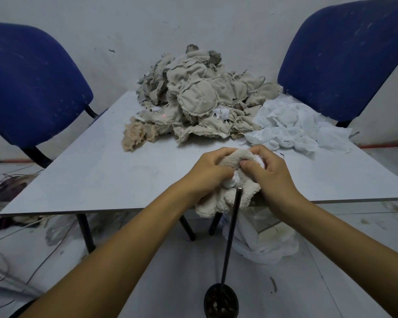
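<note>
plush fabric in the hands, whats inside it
White stuffing shows at the opening of the plush fabric between the left hand and right hand. How far it fills is covered by fabric and fingers.

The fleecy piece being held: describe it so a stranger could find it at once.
Start at the grey table, then its near edge, where the left hand and right hand grip one cream fleecy piece. Unlike the beige pile behind, it is fluffy, with white stuffing showing.

Grey table [101, 171] mid-frame — big heap of beige cloth pieces [200, 99] upper ctr, crumpled white sheets [292, 127] just rt of it, fluff clump [133, 136] at heap's lower left.
</note>
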A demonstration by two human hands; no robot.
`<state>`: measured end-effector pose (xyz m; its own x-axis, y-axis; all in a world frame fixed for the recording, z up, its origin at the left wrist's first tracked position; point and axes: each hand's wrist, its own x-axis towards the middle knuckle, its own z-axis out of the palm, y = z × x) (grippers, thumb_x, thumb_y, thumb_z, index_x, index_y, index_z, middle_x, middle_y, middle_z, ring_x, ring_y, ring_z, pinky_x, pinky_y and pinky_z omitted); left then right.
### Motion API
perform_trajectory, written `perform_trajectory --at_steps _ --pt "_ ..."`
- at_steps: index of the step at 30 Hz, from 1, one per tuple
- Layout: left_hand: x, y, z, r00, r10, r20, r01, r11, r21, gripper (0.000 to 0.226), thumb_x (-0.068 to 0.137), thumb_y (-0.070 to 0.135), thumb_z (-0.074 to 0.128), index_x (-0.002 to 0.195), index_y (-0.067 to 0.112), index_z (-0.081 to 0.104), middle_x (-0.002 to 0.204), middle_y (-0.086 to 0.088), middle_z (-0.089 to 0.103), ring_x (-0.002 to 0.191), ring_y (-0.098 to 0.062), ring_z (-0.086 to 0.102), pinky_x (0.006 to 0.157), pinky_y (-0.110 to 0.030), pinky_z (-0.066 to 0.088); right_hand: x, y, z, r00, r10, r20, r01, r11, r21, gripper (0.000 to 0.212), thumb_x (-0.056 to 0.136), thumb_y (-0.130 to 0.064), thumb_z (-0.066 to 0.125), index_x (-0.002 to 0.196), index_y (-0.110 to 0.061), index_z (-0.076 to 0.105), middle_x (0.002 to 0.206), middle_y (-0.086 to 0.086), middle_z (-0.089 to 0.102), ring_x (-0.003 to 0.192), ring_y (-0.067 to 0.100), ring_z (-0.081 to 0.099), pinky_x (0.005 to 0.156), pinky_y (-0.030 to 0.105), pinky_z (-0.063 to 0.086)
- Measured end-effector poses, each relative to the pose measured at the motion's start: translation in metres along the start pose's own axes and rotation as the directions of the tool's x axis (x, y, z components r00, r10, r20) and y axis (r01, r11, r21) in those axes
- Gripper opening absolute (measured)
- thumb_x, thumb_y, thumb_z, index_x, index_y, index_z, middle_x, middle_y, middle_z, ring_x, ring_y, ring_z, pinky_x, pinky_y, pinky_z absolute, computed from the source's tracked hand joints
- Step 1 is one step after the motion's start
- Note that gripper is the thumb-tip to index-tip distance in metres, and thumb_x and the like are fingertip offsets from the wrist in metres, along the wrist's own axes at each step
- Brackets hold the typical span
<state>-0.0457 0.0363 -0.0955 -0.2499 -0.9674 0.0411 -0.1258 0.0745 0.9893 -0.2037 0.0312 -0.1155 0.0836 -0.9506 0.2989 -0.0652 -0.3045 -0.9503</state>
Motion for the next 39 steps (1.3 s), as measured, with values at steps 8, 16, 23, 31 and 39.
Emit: perform_trajectory --at_steps 8,16,23,31,39 --pt "-0.004 -0.007 0.016 0.908 0.294 -0.3 -0.04 0.772 0.635 0.028 0.087 0.015 0.058 0.111 0.028 0.066 0.101 -0.001 0.066 0.094 -0.022 0.059 0.081 -0.038 0.049 0.0 0.002 -0.003 0.986 0.054 0.161 -0.054 0.999 -0.004 0.004 0.082 -0.023 0.063 0.085 -0.02 0.064 0.07 -0.002 0.066 0.062 0.008 0.064 0.049 0.021 0.051" --pt "0.001 -0.009 0.012 0.964 0.198 -0.177 -0.043 0.774 0.632 0.036 0.092 0.026 0.048 0.125 0.032 0.06 0.107 -0.003 0.063 0.099 -0.023 0.057 0.086 -0.04 0.046 0.001 0.001 -0.006 0.981 0.13 0.141 -0.148 0.981 0.127 0.011 0.091 -0.009 0.06 0.084 -0.017 0.064 0.068 -0.001 0.064 0.057 0.009 0.063 0.043 0.024 0.05" --pt "-0.008 -0.007 0.006 0.987 0.096 -0.127 -0.024 0.88 0.475 0.05 0.075 0.036 0.061 0.125 0.035 0.059 0.111 0.005 0.066 0.101 -0.013 0.061 0.092 -0.04 0.051 0.003 -0.002 -0.007 0.978 0.143 0.15 -0.16 0.98 0.114 0.011 0.089 -0.013 0.062 0.082 -0.022 0.065 0.072 0.004 0.067 0.063 0.016 0.064 0.051 0.03 0.051" --pt "-0.005 -0.007 0.02 0.878 0.372 -0.301 -0.089 0.745 0.662 0.028 0.087 0.015 0.058 0.111 0.025 0.068 0.103 0.001 0.071 0.097 -0.021 0.063 0.085 -0.041 0.05 -0.002 -0.005 -0.007 0.962 0.139 0.236 -0.175 0.975 0.14 0.005 0.079 -0.02 0.064 0.082 -0.023 0.067 0.067 -0.002 0.068 0.057 0.012 0.067 0.045 0.027 0.052" --pt "-0.004 0.0 -0.011 0.996 0.004 0.095 -0.018 0.99 0.142 0.052 0.074 0.014 0.057 0.122 0.033 0.061 0.107 -0.001 0.07 0.088 -0.011 0.067 0.072 -0.022 0.054 0.002 -0.002 -0.01 0.969 0.171 0.179 -0.199 0.968 0.15 0.009 0.083 -0.018 0.067 0.088 -0.025 0.068 0.08 0.006 0.071 0.07 0.02 0.069 0.058 0.035 0.055"
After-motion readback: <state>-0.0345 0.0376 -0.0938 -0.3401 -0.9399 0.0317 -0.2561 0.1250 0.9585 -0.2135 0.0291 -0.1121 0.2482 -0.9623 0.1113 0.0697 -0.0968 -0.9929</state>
